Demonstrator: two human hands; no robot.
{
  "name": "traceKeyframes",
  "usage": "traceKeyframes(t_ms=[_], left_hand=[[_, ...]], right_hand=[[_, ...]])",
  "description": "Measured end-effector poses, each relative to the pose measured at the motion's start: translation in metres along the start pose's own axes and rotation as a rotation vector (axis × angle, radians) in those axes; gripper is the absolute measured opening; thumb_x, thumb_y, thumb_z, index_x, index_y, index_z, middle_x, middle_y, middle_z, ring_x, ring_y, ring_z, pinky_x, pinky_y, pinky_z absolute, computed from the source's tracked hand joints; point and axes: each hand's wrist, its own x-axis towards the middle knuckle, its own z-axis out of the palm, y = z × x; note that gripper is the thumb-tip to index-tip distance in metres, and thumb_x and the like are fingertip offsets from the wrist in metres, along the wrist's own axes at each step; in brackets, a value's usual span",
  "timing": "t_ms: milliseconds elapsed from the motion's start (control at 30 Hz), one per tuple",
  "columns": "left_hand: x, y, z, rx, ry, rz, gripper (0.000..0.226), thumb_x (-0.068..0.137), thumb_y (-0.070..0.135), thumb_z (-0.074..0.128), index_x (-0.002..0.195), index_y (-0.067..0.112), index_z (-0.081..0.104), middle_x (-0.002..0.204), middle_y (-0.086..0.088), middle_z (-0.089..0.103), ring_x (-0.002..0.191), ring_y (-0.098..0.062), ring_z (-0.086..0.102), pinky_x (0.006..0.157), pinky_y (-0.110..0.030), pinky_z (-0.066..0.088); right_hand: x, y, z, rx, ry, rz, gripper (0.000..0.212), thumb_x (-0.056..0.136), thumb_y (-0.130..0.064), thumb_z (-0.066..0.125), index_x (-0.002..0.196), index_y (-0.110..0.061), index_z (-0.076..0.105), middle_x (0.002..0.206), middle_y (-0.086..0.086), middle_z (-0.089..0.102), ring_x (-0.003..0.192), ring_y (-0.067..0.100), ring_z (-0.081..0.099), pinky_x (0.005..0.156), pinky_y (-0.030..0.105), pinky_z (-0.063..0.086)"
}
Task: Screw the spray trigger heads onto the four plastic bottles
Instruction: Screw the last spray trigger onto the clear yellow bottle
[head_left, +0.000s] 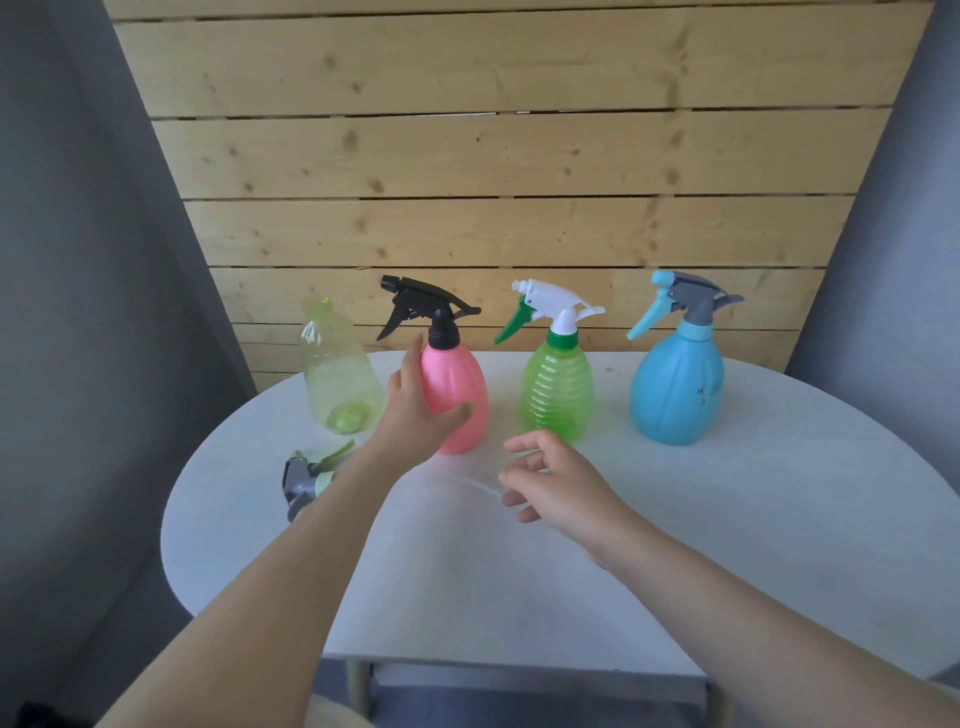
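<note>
Three down, one to go by the look of it. The pink bottle (457, 400), green bottle (557, 395) and blue bottle (675, 389) all stand upright in a row along the far side of the tabletop (519, 571), each with its trigger head on top: black, white and grey-blue.

The left hand (415, 410) is wrapped round the pink bottle's left side, thumb across the front, fingers (413, 358) reaching up behind it. My guess is it's steadying or parking the bottle after tightening. The right hand (550, 483) hovers just in front of the green bottle with loosely curled fingers, holding nothing, so probably just let go of something or about to reach.

What's left: the clear bottle (340, 374) at about 10 o'clock on the tabletop, leaning a bit, neck bare. Its head (306, 480) lies on its side at 9 o'clock, partly hidden by the left forearm, close to the bottle, handy to grab. A thin clear dip tube (457, 479) seems to run from it toward the right hand, but it's faint.
</note>
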Motion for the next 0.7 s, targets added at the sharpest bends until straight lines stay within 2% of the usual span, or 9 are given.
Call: traceKeyframes(t_ms=[67, 100, 200, 267, 333, 400, 467, 567, 700], left_hand=[[-0.005, -0.002, -0.004, 0.023, 0.023, -0.012, 0.092, 0.079, 0.030, 0.070, 0.147, 0.032, 0.008, 0.147, -0.009, 0.025, 0.127, -0.028, 0.038, 0.083, -0.035, 0.035], [-0.009, -0.003, -0.008, 0.031, 0.063, -0.015, 0.084, 0.079, 0.033, 0.070, 0.146, 0.027, 0.019, 0.141, -0.009, 0.032, 0.124, -0.026, 0.043, 0.082, -0.033, 0.037], [-0.023, -0.005, -0.023, 0.068, 0.247, -0.006, 0.050, 0.078, 0.043, 0.066, 0.119, 0.019, 0.050, 0.116, -0.005, 0.053, 0.094, -0.013, 0.057, 0.068, -0.023, 0.039], [-0.032, -0.009, -0.038, 0.107, 0.330, -0.031, 0.038, 0.075, 0.046, 0.065, 0.102, 0.023, 0.052, 0.104, -0.001, 0.055, 0.081, -0.005, 0.055, 0.057, -0.022, 0.036], [-0.040, -0.015, -0.052, 0.220, 0.347, -0.074, 0.029, 0.074, 0.042, 0.062, 0.095, 0.024, 0.054, 0.102, -0.001, 0.055, 0.084, -0.015, 0.056, 0.060, -0.027, 0.039], [-0.044, -0.024, -0.061, 0.374, 0.297, -0.166, 0.030, 0.078, 0.037, 0.060, 0.103, 0.022, 0.057, 0.112, -0.006, 0.054, 0.103, -0.025, 0.051, 0.080, -0.036, 0.044], [-0.049, -0.035, -0.069, 0.542, 0.200, -0.293, 0.042, 0.083, 0.045, 0.057, 0.119, 0.025, 0.054, 0.127, -0.010, 0.046, 0.120, -0.030, 0.039, 0.100, -0.040, 0.032], [-0.054, -0.048, -0.076, 0.588, 0.063, -0.388, 0.058, 0.083, 0.059, 0.051, 0.135, 0.033, 0.042, 0.137, -0.010, 0.038, 0.127, -0.034, 0.033, 0.106, -0.043, 0.027], [-0.055, -0.056, -0.082, 0.506, 0.036, -0.377, 0.059, 0.084, 0.054, 0.055, 0.137, 0.034, 0.041, 0.134, -0.010, 0.042, 0.125, -0.034, 0.035, 0.104, -0.041, 0.034]], right_hand=[[-0.001, -0.001, 0.000, -0.017, -0.008, 0.000, 0.032, 0.084, -0.010, 0.052, 0.115, -0.017, 0.050, 0.085, -0.006, 0.056, 0.077, 0.013, 0.063, 0.065, 0.023, 0.051], [-0.002, -0.001, 0.000, -0.029, -0.012, -0.002, 0.031, 0.084, -0.010, 0.052, 0.114, -0.017, 0.051, 0.086, -0.006, 0.056, 0.077, 0.013, 0.063, 0.065, 0.024, 0.050], [-0.002, -0.002, 0.002, -0.050, -0.025, -0.004, 0.026, 0.086, -0.011, 0.051, 0.110, -0.018, 0.051, 0.086, -0.006, 0.055, 0.078, 0.014, 0.064, 0.065, 0.024, 0.050], [-0.003, -0.002, 0.005, -0.057, -0.037, -0.004, 0.024, 0.086, -0.011, 0.051, 0.109, -0.018, 0.052, 0.085, -0.005, 0.055, 0.076, 0.014, 0.064, 0.065, 0.024, 0.050], [-0.002, -0.001, 0.010, -0.063, -0.047, -0.004, 0.023, 0.086, -0.011, 0.051, 0.107, -0.018, 0.052, 0.085, -0.005, 0.055, 0.075, 0.013, 0.064, 0.065, 0.024, 0.051], [-0.002, 0.000, 0.014, -0.077, -0.050, -0.008, 0.021, 0.086, -0.011, 0.051, 0.105, -0.020, 0.053, 0.084, -0.004, 0.054, 0.074, 0.014, 0.064, 0.066, 0.026, 0.051], [-0.002, 0.001, 0.020, -0.088, -0.055, -0.007, 0.020, 0.085, -0.011, 0.051, 0.103, -0.020, 0.054, 0.085, -0.004, 0.054, 0.074, 0.015, 0.065, 0.067, 0.027, 0.051], [-0.003, -0.001, 0.030, -0.090, -0.072, 0.002, 0.021, 0.085, -0.010, 0.051, 0.105, -0.019, 0.055, 0.086, -0.003, 0.054, 0.073, 0.015, 0.065, 0.066, 0.026, 0.051], [-0.002, -0.007, 0.041, -0.090, -0.085, 0.002, 0.022, 0.086, -0.010, 0.052, 0.106, -0.017, 0.055, 0.087, -0.002, 0.054, 0.072, 0.015, 0.065, 0.064, 0.025, 0.051]])
